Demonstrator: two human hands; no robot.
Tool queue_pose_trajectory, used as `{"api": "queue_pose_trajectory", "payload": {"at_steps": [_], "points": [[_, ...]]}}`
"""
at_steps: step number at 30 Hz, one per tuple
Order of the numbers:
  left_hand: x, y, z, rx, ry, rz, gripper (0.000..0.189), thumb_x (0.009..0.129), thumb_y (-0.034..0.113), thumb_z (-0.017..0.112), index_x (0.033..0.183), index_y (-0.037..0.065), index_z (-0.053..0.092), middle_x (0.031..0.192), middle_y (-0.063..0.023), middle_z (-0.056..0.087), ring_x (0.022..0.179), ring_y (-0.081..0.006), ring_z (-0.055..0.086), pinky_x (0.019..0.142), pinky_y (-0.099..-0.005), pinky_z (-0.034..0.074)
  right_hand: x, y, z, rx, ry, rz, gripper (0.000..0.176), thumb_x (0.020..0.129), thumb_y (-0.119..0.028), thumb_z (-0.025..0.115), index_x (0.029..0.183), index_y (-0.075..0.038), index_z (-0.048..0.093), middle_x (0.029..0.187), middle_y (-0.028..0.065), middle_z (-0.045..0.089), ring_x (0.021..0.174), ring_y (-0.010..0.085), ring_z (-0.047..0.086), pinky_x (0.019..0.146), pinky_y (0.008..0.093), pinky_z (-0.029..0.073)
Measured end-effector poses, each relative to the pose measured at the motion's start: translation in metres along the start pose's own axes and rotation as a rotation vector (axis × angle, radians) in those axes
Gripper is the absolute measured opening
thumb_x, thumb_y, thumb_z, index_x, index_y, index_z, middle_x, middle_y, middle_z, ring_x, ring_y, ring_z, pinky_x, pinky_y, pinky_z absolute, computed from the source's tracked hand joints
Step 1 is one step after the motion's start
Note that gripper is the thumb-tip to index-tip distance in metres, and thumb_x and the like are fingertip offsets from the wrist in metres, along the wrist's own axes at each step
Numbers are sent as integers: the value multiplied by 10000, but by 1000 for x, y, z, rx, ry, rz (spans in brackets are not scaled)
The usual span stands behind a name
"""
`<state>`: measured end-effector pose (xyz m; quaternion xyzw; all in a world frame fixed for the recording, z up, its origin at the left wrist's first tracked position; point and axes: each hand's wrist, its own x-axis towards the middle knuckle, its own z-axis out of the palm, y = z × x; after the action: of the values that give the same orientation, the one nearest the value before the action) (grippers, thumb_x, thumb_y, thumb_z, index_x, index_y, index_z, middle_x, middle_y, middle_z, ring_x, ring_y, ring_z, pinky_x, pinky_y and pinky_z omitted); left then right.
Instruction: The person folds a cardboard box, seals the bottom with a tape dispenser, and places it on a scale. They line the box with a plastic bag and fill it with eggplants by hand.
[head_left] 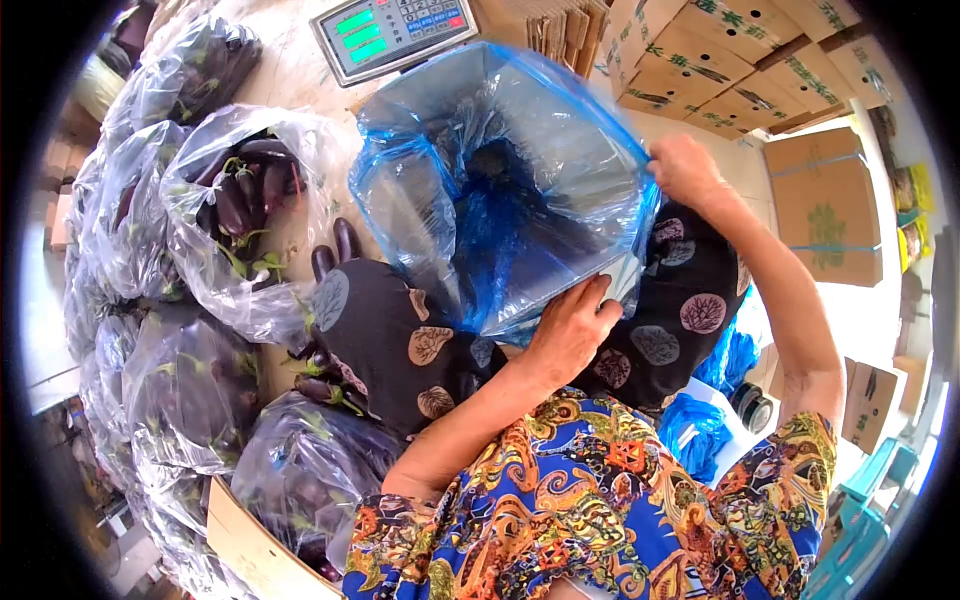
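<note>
A large blue plastic bag (510,230) stands wide open between the person's knees, lining what looks like a box; its inside looks empty. My right hand (685,170) pinches the bag's rim at the upper right. My left hand (575,335) rests on the bag's near edge, fingers slightly apart and pointing up to the right. To the left, an open clear bag (190,225) holds dark purple eggplants (245,195). Two loose eggplants (345,240) lie between that bag and the blue one.
A scale display (395,35) stands behind the blue bag. Filled bags of eggplants (190,375) line the left side. Stacked cartons (730,65) are at the upper right, with an upright carton (825,205) below. Blue plastic (693,435) lies by the right knee.
</note>
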<state>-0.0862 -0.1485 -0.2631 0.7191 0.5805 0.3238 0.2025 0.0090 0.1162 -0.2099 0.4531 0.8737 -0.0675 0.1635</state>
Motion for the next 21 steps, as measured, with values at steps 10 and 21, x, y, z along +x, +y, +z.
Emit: {"api": "queue_pose_trajectory", "payload": {"at_steps": [10, 21], "points": [[0, -15, 22, -59, -109, -122, 209, 747, 1, 607, 954, 22, 586, 1288, -151, 553, 1235, -348, 482, 1007, -459, 405, 21, -18, 8, 401, -418, 102, 225, 768, -51, 560, 936, 7, 698, 796, 191, 693, 760, 307, 702, 674, 429, 558], [3, -8, 31, -253, -87, 31, 206, 787, 5, 597, 989, 44, 606, 1366, -112, 521, 1335, -340, 397, 1063, -490, 328, 0, 2, -16, -372, -255, -119, 178, 737, -77, 647, 894, -63, 731, 961, 164, 697, 918, 331, 675, 736, 416, 560]]}}
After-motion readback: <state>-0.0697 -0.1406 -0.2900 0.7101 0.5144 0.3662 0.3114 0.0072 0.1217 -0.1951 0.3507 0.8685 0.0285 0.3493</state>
